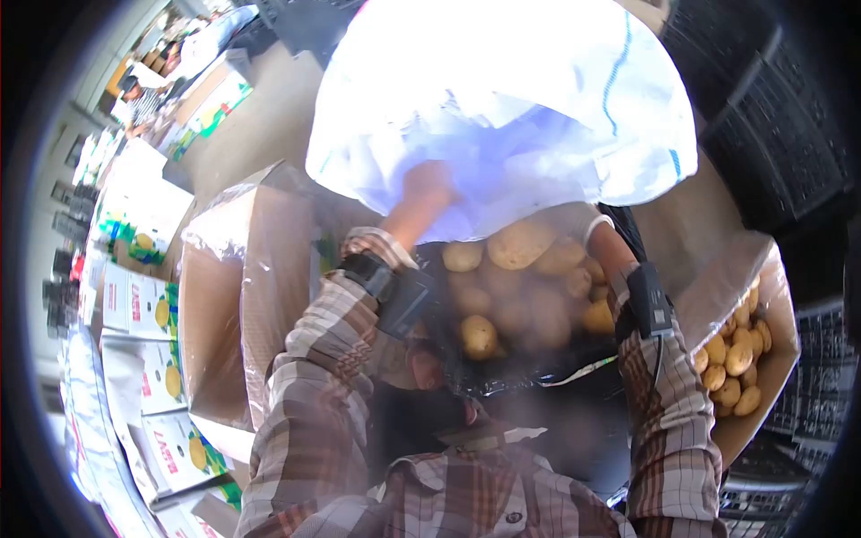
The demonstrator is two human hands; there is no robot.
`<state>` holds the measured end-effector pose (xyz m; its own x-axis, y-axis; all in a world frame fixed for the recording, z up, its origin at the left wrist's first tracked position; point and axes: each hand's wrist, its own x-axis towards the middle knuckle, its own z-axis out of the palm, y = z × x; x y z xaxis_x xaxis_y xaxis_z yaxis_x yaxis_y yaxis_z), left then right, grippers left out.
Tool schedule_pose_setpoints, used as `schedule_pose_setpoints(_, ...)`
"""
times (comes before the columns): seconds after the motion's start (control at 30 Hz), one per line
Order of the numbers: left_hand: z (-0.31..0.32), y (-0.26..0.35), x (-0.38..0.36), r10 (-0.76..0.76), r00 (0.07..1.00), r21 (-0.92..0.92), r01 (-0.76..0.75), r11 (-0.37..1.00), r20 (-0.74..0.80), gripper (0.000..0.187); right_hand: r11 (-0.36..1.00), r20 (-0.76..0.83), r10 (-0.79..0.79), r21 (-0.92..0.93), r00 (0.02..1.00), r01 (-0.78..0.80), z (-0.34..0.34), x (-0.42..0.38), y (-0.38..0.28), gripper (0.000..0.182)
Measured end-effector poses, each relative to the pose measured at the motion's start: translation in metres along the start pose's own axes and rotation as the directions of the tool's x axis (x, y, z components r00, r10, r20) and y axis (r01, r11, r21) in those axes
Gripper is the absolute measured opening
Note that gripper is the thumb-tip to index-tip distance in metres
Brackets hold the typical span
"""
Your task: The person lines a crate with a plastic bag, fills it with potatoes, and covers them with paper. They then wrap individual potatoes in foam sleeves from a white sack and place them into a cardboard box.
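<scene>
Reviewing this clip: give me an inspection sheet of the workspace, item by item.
Surface: black liner, creased and shiny, under loose potatoes.
Job's things: white material with blue stitching, glaring, above the potatoes.
Left grip: left hand at the white material; fingers blurred.
Right grip: right hand by the material's lower edge; fingers unclear.
Clutter: open cardboard box left; potato-filled box right.
Cables: thin wire at right wrist device.
Surroundings: printed cartons, black crates, distant person.
</scene>
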<state>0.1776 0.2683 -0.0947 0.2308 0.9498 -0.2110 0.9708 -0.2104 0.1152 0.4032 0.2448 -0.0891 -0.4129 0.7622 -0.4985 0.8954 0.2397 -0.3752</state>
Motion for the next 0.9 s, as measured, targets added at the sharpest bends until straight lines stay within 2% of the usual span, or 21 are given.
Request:
schedule_pose_setpoints(0.07,0.030,-0.005,-0.002,0.030,0.882,-0.058,-0.065,0.996,-0.470,0.025,0.999,0.045,0.011,0.048,0.999,-0.013,-0.001,-0.002,-0.012,0.059)
schedule_pose_setpoints(0.2,0.036,0.004,-0.015,-0.023,0.694,-0.024,0.008,1.000,-0.719,0.014,0.998,-0.099,-0.057,-0.024,0.993,0.055,0.034,0.017,0.002,0.060)
schedule_pose_setpoints(0.23,0.034,0.008,-0.021,-0.047,0.680,-0.036,0.031,0.999,-0.732,0.014,0.968,-0.227,0.036,0.249,0.973,0.022,0.041,0.014,0.004,0.059)
schedule_pose_setpoints(0.27,0.027,0.015,-0.027,-0.048,0.758,-0.061,0.011,0.998,-0.650,0.014,0.862,-0.320,0.162,0.507,0.933,0.024,0.045,0.009,0.008,0.058)
schedule_pose_setpoints(0.33,0.015,0.027,-0.036,-0.046,0.814,-0.096,-0.012,0.995,-0.579,0.015,0.779,-0.434,0.131,0.601,0.891,0.178,0.054,-0.009,0.021,0.056)
schedule_pose_setpoints(0.37,0.012,0.031,-0.042,-0.152,0.757,-0.391,-0.145,0.909,-0.636,0.012,0.650,-0.526,0.134,0.686,0.840,0.326,0.058,-0.014,0.023,0.055)
schedule_pose_setpoints(0.4,0.010,0.034,-0.052,-0.272,0.712,-0.627,-0.293,0.722,-0.647,0.013,0.705,-0.465,0.171,0.673,0.869,0.222,0.038,-0.048,-0.001,0.059)
schedule_pose_setpoints(0.43,0.006,0.034,-0.065,-0.276,0.706,-0.626,-0.297,0.721,-0.652,0.013,0.711,-0.470,0.164,0.666,0.867,0.226,0.029,-0.069,-0.014,0.059)
schedule_pose_setpoints(0.5,-0.005,0.033,-0.101,-0.103,0.534,-0.310,-0.315,0.897,-0.839,0.017,0.487,-0.370,0.222,0.844,0.902,0.226,0.028,-0.108,-0.030,0.063)
schedule_pose_setpoints(0.53,-0.008,0.033,-0.119,-0.105,0.524,-0.311,-0.322,0.894,-0.845,0.017,0.422,-0.327,0.225,0.882,0.918,0.211,0.030,-0.122,-0.032,0.065)
schedule_pose_setpoints(0.57,-0.009,0.033,-0.138,-0.131,0.653,-0.398,-0.279,0.874,-0.746,0.019,0.429,-0.336,0.229,0.877,0.914,0.215,0.037,-0.130,-0.031,0.065)
schedule_pose_setpoints(0.6,-0.005,0.036,-0.156,-0.147,0.767,-0.476,-0.225,0.850,-0.625,0.023,0.222,-0.342,0.118,0.924,0.932,0.311,0.047,-0.137,-0.029,0.063)
schedule_pose_setpoints(0.63,0.008,0.042,-0.166,-0.139,0.763,-0.474,-0.238,0.847,-0.631,0.023,-0.005,-0.372,0.008,0.928,0.928,0.372,0.049,-0.146,-0.036,0.061)
schedule_pose_setpoints(0.67,0.028,0.048,-0.173,-0.208,0.875,-0.811,-0.283,0.512,-0.437,0.028,-0.068,-0.426,-0.020,0.903,0.905,0.424,0.056,-0.155,-0.048,0.064)
schedule_pose_setpoints(0.7,0.043,0.057,-0.183,-0.159,0.964,-0.977,-0.203,0.069,-0.212,0.033,-0.135,-0.419,-0.008,0.900,0.908,0.414,0.065,-0.158,-0.049,0.066)
schedule_pose_setpoints(0.73,0.043,0.065,-0.200,-0.136,0.967,-0.976,-0.207,0.066,-0.214,0.033,-0.170,-0.437,-0.017,0.888,0.899,0.428,0.074,-0.157,-0.050,0.065)
schedule_pose_setpoints(0.77,0.043,0.070,-0.217,0.016,0.997,-0.914,-0.065,-0.401,-0.077,0.039,-0.207,-0.457,-0.024,0.873,0.889,0.443,0.082,-0.156,-0.053,0.063)
schedule_pose_setpoints(0.8,0.038,0.072,-0.232,0.217,0.976,-0.643,0.163,-0.748,-0.005,0.045,-0.156,-0.459,0.024,0.876,0.888,0.457,0.084,-0.161,-0.064,0.057)
schedule_pose_setpoints(0.83,0.031,0.070,-0.245,0.241,0.971,-0.646,0.184,-0.741,0.001,0.045,-0.108,-0.459,0.072,0.879,0.886,0.464,0.086,-0.164,-0.076,0.051)
schedule_pose_setpoints(0.87,0.024,0.066,-0.257,0.287,0.953,-0.692,0.142,-0.707,-0.097,0.049,0.121,-0.500,0.146,0.865,0.853,0.487,0.090,-0.160,-0.082,0.053)
schedule_pose_setpoints(0.9,0.022,0.060,-0.266,0.333,0.924,-0.730,0.094,-0.677,-0.190,0.054,0.349,-0.538,0.036,0.797,0.842,0.494,0.082,-0.174,-0.104,0.056)
